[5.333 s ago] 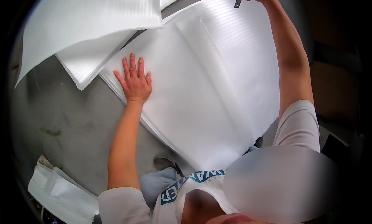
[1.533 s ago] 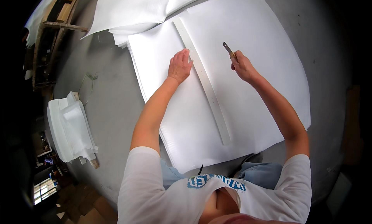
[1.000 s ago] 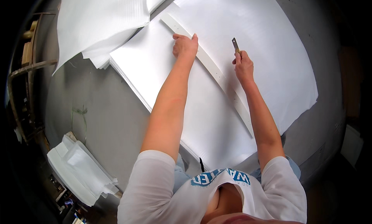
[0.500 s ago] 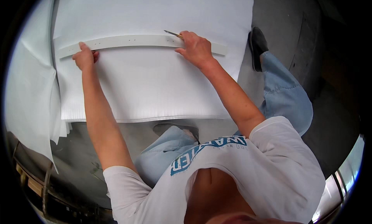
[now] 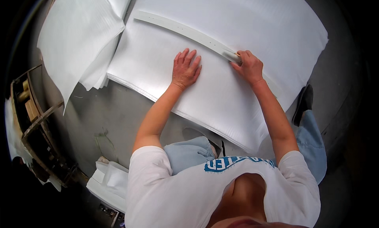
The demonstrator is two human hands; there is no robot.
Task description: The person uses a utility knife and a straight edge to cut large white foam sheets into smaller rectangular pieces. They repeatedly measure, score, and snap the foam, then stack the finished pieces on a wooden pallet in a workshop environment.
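Across the grey concrete floor (image 5: 98,121) lies a broad stack of thin white foam sheets (image 5: 252,30), its near edge showing many layers. Beside it to the left sits a second, looser pile of white foam sheets (image 5: 75,38), partly overlapping the stack's corner. On top of the stack runs a long, pale flat straightedge strip (image 5: 177,28), laid slantwise from upper left toward the right, apparently as a guide line. The left hand (image 5: 186,68) rests flat on the top sheet just below the strip, fingers spread and apart, seemingly pressing the foam down so it cannot slide. The right hand (image 5: 248,66) sits on the strip itself, fingers closed around a small cutting tool (image 5: 235,53) whose tip meets the strip's edge; most of it is hidden. Near the lower left lies a folded white plastic bundle (image 5: 108,180).
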